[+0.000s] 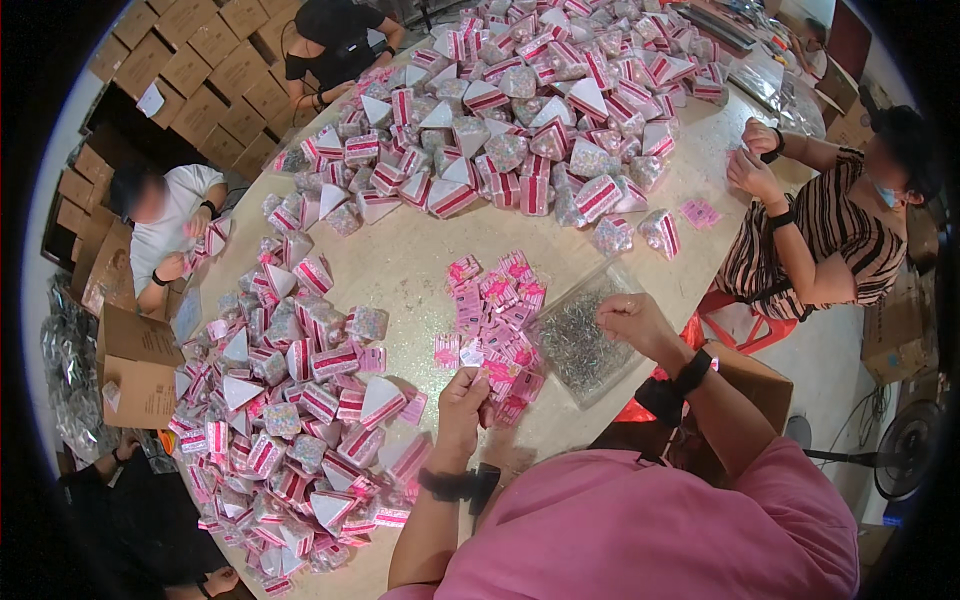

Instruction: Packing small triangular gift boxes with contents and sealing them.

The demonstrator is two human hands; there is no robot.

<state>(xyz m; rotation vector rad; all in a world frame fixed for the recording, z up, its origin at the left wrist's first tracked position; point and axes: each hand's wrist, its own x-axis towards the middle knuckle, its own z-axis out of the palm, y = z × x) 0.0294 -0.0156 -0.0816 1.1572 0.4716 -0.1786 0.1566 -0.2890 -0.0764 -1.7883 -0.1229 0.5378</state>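
Two hands of yours are at work over the near edge of the pale tabletop (420, 255). Your left hand (462, 398) is curled shut around a small pink-and-white card (482, 374), pinched between thumb and fingers just near of the loose heap of flat pink cards (495, 305) that lies in the middle of the table in front of you. Your right hand (632, 318) hovers to the right, over the clear plastic bag of small silvery bits (575, 345); its fingers are bent together as if pinching, but you cannot tell whether anything sits between them. The bag lies flat, touching the right side of the card heap.

To your left a big pile of pink striped wedge-shaped boxes (300, 400) runs along the table edge, and a larger pile of the same boxes (520, 120) covers the far half. A person in a striped top (835, 235) sits on the right with both hands raised together; another in white (175, 225) sits on the left beside stacked brown cartons (200, 70).
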